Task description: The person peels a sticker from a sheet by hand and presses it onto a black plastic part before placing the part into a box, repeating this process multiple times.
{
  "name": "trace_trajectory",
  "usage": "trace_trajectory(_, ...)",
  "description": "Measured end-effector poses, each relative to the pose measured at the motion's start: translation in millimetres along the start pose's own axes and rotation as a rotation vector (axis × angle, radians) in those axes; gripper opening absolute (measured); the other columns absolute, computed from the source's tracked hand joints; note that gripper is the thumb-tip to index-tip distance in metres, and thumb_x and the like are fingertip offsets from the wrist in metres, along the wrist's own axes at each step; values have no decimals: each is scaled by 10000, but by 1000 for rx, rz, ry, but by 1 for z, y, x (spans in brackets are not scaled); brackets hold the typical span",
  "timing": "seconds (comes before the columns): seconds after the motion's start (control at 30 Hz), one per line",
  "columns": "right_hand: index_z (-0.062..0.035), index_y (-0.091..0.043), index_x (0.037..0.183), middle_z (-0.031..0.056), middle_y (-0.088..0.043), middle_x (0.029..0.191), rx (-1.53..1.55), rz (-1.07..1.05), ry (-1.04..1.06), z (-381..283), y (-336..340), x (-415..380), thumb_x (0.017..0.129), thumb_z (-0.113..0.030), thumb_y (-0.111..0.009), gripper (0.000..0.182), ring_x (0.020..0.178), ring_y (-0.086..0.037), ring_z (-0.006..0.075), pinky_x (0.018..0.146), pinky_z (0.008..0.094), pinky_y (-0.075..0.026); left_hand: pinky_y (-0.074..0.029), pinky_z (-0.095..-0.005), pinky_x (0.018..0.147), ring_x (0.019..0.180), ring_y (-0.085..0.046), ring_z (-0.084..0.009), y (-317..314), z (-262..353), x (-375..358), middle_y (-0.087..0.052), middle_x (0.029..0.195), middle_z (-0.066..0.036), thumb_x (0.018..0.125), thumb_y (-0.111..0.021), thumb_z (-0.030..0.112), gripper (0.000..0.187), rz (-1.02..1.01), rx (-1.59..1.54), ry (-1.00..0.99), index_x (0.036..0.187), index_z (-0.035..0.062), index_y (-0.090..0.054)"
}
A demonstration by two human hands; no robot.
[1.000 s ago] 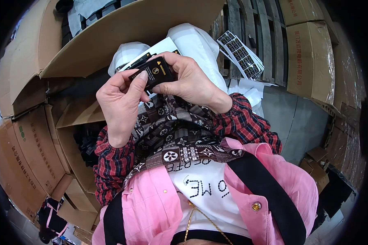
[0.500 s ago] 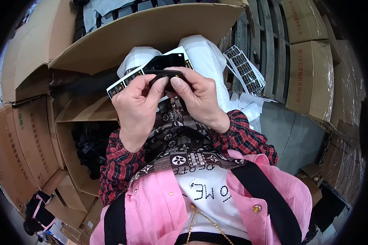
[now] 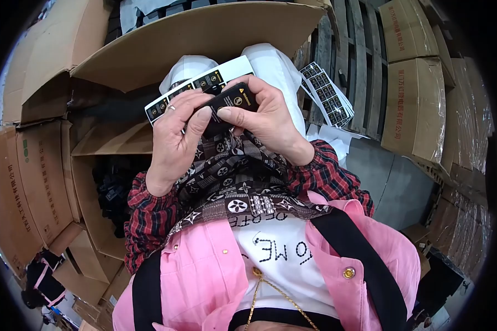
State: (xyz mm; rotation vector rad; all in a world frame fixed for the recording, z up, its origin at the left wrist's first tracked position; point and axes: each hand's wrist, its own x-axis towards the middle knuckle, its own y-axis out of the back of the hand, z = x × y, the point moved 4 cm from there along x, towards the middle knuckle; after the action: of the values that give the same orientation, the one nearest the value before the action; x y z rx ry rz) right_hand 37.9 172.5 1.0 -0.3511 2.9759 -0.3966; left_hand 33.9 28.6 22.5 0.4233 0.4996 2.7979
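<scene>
Between both hands is a black part (image 3: 230, 105) with a black label bearing yellow and white print on its face. My left hand (image 3: 176, 129) grips its left side, thumb on the face, with a ring on one finger. My right hand (image 3: 268, 115) holds the right side, its thumb pressed on the label and its fingers behind. Behind the hands, a white sheet of black labels (image 3: 234, 69) lies across the lap. More label sheets (image 3: 330, 96) lie in a stack to the right of the knees.
An open carton (image 3: 204, 47) stands beyond the knees. At the left, another carton (image 3: 99, 207) holds black parts (image 3: 115, 185). Wooden pallet slats (image 3: 356, 66) lie at the back right, beside stacked boxes (image 3: 411, 107). More cartons (image 3: 38, 182) stand at far left.
The black part has been tilted so its labelled face shows to the camera. My left fingers have moved over its upper edge, and the sheet behind is less covered.
</scene>
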Motion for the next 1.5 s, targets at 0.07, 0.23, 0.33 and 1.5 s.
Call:
trace_trajectory(0.07,-17,-512,924,0,-546,723,-14,7,-2,2,-2,1,797,-186,-558,217,560,-509,29,434,143,-427,-417,-253,662,770,-541,-163,0,-4,-5,-578,856,-107,831,-497,156,194,-22,32,20,873,-20,-569)
trace_trajectory(0.23,-32,-549,911,-8,-545,682,47,-22,-92,10,-8,2,856,-237,-454,233,536,-504,31,418,138,-415,-382,-210,537,581,-457,-86,1,-5,-24,-536,692,-44,843,-474,136,189,41,-44,122,841,-32,-560)
trace_trajectory(0.33,-16,-527,995,43,-569,791,136,17,-75,13,-6,0,889,-274,-363,324,645,-542,75,462,177,-465,-342,-186,508,568,-401,-44,3,-11,-34,-490,655,8,854,-458,134,199,65,-120,246,854,-41,-552)
trace_trajectory(1.5,-32,-553,891,15,-559,773,206,408,-179,111,50,12,845,-152,-463,157,654,-511,90,589,230,-451,-378,-375,750,859,-503,-274,-67,-83,26,-555,889,-103,690,-570,138,218,-33,481,-205,887,44,-580)
